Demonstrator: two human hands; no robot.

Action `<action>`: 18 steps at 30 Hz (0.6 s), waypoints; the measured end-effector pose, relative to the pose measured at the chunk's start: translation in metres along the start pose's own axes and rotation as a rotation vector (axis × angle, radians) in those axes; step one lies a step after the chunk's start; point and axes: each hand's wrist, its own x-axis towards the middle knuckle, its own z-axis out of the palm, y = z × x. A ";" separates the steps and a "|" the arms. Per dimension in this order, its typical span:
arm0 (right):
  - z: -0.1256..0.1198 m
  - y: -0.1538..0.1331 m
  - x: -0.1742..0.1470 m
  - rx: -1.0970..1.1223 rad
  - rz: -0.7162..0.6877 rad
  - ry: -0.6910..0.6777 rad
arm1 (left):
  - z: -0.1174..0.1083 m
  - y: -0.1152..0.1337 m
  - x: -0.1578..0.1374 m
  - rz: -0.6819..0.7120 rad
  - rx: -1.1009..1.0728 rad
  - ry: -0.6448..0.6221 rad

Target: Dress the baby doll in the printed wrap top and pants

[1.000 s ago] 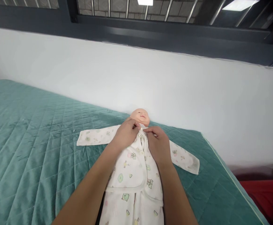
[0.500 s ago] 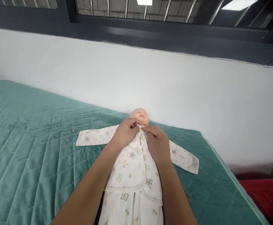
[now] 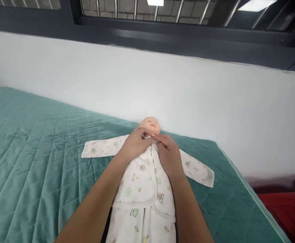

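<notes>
A baby doll (image 3: 150, 125) lies on its back, its head close to the wall. It wears a white printed jacket (image 3: 139, 182) with both sleeves spread out sideways, and matching trousers (image 3: 132, 226) below. At the collar, my left hand (image 3: 137, 141) pinches the jacket's edge just under the doll's chin. My right hand (image 3: 169, 150) meets it there, fingers closed on the other side of the collar. The fingertips of both hands almost touch. Lower on the jacket front, a button (image 3: 152, 164) shows. Exactly what sits between my fingertips is partly hidden.
A green quilted cover (image 3: 48, 162) lies under the doll. Behind it rises a white wall (image 3: 127, 84) with a dark window frame (image 3: 162, 37) and metal bars above. Something red (image 3: 286, 209) stands beyond the bed's right edge.
My hands stay at the collar and have drawn slightly closer together, with small finger shifts. The doll and its clothes lie as before.
</notes>
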 end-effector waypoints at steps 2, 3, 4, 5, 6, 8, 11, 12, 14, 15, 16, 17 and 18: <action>0.001 0.000 0.000 -0.003 0.005 0.003 | -0.001 0.000 0.000 -0.013 -0.029 -0.019; 0.001 0.000 0.001 -0.005 0.006 0.006 | -0.002 0.000 0.000 -0.022 -0.045 -0.029; 0.001 0.001 0.001 -0.005 0.005 0.009 | -0.003 -0.001 0.000 -0.032 -0.062 -0.038; 0.001 0.001 0.001 -0.005 0.005 0.011 | -0.004 -0.001 0.000 -0.040 -0.076 -0.045; 0.001 0.001 0.001 -0.003 0.005 0.013 | -0.004 -0.001 0.000 -0.044 -0.089 -0.051; 0.001 0.002 0.001 0.004 0.011 0.017 | -0.006 -0.002 0.001 -0.037 -0.110 -0.059; 0.001 0.002 0.001 -0.006 0.016 0.023 | -0.007 -0.003 0.002 -0.031 -0.111 -0.052; 0.000 0.002 0.001 -0.017 0.015 0.023 | -0.006 -0.003 0.002 -0.030 -0.096 -0.045; 0.000 0.002 0.001 -0.038 0.005 0.022 | -0.005 -0.003 0.002 -0.013 -0.046 -0.025; 0.000 0.002 0.001 -0.045 -0.001 0.022 | -0.004 -0.003 0.003 -0.002 -0.021 -0.018; 0.000 0.003 0.001 -0.049 -0.009 0.025 | -0.003 -0.003 0.003 0.007 0.002 -0.013; 0.000 0.003 0.001 -0.050 -0.018 0.030 | -0.003 -0.003 0.004 0.015 0.019 -0.011; 0.001 0.003 0.001 -0.050 -0.024 0.034 | -0.002 -0.004 0.004 0.023 0.028 -0.011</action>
